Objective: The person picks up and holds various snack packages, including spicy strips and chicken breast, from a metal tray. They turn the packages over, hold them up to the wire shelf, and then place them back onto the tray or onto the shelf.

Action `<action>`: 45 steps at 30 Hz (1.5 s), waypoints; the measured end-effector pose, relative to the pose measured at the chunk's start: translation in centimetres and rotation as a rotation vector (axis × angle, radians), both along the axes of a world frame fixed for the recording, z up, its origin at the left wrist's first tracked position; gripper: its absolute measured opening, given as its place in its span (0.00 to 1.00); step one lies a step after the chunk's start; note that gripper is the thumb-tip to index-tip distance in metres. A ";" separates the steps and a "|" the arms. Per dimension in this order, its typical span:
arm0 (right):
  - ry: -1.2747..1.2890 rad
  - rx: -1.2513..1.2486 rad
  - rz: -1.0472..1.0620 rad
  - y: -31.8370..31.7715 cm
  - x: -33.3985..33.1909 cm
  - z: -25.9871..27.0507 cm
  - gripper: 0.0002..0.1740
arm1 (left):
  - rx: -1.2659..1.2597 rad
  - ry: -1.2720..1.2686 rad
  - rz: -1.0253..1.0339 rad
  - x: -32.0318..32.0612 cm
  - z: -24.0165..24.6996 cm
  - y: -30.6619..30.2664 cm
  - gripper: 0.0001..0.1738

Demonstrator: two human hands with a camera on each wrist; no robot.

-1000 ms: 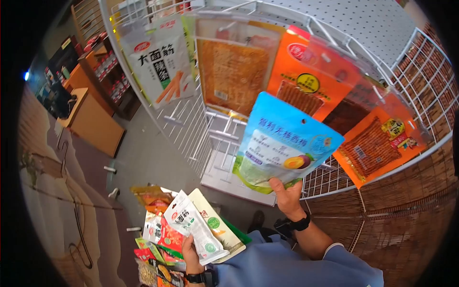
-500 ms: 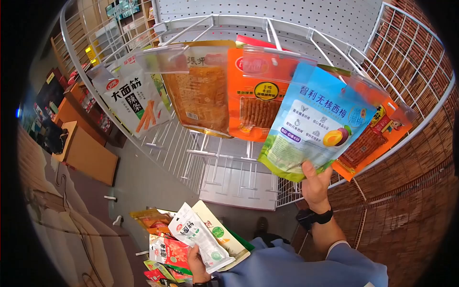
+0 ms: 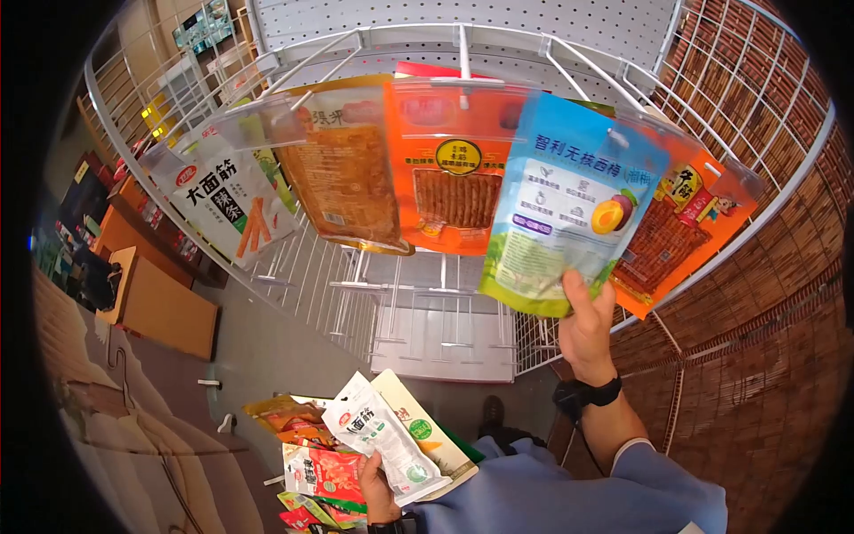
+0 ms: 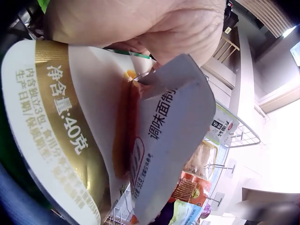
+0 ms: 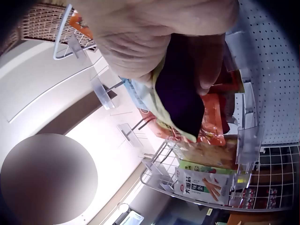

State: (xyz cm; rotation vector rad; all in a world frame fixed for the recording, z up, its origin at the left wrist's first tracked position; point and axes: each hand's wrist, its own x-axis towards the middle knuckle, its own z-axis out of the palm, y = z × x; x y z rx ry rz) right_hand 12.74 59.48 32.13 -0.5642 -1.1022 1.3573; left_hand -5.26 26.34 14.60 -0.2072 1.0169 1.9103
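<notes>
A blue and green pouch of prunes (image 3: 556, 222) stands upright in front of the rack's hooks. My right hand (image 3: 587, 334) pinches its bottom edge, thumb across the front. Near its top edge, a pale hook end shows at the hang hole. The right wrist view shows the pouch's dark purple underside (image 5: 180, 93) between thumb and fingers. Low at the waist, my left hand (image 3: 378, 492) grips a bundle of snack packets, a white packet (image 3: 382, 436) on top and a cream packet (image 3: 422, 427) behind it. Its fingers are mostly hidden under the bundle.
Hanging on the white wire rack (image 3: 302, 298) are a white snack packet (image 3: 222, 200), a brown packet (image 3: 342, 178), an orange packet (image 3: 454, 191) and another orange packet (image 3: 672, 236). Clear label holders (image 3: 454, 111) front the hooks. A wooden counter (image 3: 165, 303) stands left.
The view has turned toward the rack. My right hand has brought the prune pouch up against the hooks, now more upright, its hole at a hook end. My left hand still grips the bundle.
</notes>
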 end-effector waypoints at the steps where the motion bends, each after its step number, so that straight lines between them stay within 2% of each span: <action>1: -0.001 0.001 -0.010 -0.1 0.1 0.0 0.26 | 0.001 -0.001 -0.010 0.1 0.2 0.2 0.26; 3: -0.157 -0.001 -0.049 -0.4 0.4 0.0 0.30 | -0.022 0.023 -0.025 0.3 1.0 0.5 0.26; 6: -0.185 0.062 -0.175 -1.5 0.0 0.1 0.34 | 0.014 0.051 -0.033 0.8 1.9 1.0 0.27; 8: -0.180 0.066 -0.229 -2.2 0.3 -1.0 0.35 | 0.005 0.065 -0.038 0.9 1.7 1.0 0.27; 10: -0.172 0.245 -0.459 -3.0 0.3 -2.5 0.33 | -0.008 0.078 -0.042 0.8 1.6 1.0 0.28; 11: -0.154 0.289 -0.489 -3.9 0.1 -2.9 0.29 | 0.003 0.080 -0.060 0.8 1.7 1.1 0.27; 12: -0.155 0.285 -0.492 -4.7 0.6 -4.3 0.29 | 0.014 0.081 -0.077 0.8 1.7 1.1 0.27; 14: -0.337 0.267 -0.120 -6.2 1.8 -7.6 0.28 | -0.003 0.087 -0.090 0.9 1.7 1.8 0.26; 16: -0.657 0.220 0.272 -8.2 0.6 -6.9 0.34 | -0.034 0.096 -0.096 0.9 1.8 2.3 0.25; 18: -0.723 0.182 0.499 -10.7 -0.7 -8.3 0.43 | 0.015 0.130 -0.166 1.2 1.9 3.1 0.22; 19: -0.817 0.106 0.591 -12.0 -1.1 -7.0 0.47 | 0.009 0.140 -0.181 1.6 3.1 4.0 0.21; 20: -0.847 -0.096 0.679 -12.9 -1.2 -6.8 0.49 | -0.001 0.134 -0.188 1.7 3.1 4.5 0.22; 22: -0.833 -0.178 0.566 -14.1 -1.4 -8.1 0.48 | -0.058 0.111 -0.234 1.6 4.3 5.5 0.22; 24: -0.681 -0.057 0.429 -14.1 -1.1 -8.9 0.43 | -0.055 0.125 -0.298 1.6 5.2 5.8 0.24; 28: -0.501 -0.115 0.370 -13.4 0.1 -8.9 0.39 | 0.046 0.133 -0.446 1.6 5.9 6.6 0.30; 32: -0.435 -0.104 0.305 -12.3 1.0 -8.9 0.39 | 0.092 0.073 -0.551 2.1 6.8 7.9 0.35; 36: -0.383 -0.087 0.277 -12.0 1.8 -9.2 0.42 | 0.124 0.137 -0.576 2.7 7.0 8.8 0.34; 38: -0.300 -0.116 0.252 -12.0 1.8 -9.7 0.46 | 0.120 0.269 -0.623 2.9 6.7 9.3 0.34; 41: -0.252 -0.040 0.185 -12.0 1.6 -9.1 0.52 | 0.070 0.296 -0.579 3.6 7.1 10.1 0.32; 42: -0.250 -0.044 0.187 -12.0 1.7 -9.3 0.52 | 0.042 0.311 -0.569 3.7 7.1 10.3 0.31; 44: -0.458 0.034 0.129 -11.9 2.3 -9.8 0.52 | 0.023 0.321 -0.560 3.9 6.9 10.6 0.29; 45: -0.657 0.224 0.138 -10.9 2.6 -8.6 0.48 | 0.015 0.342 -0.566 3.9 6.8 10.6 0.29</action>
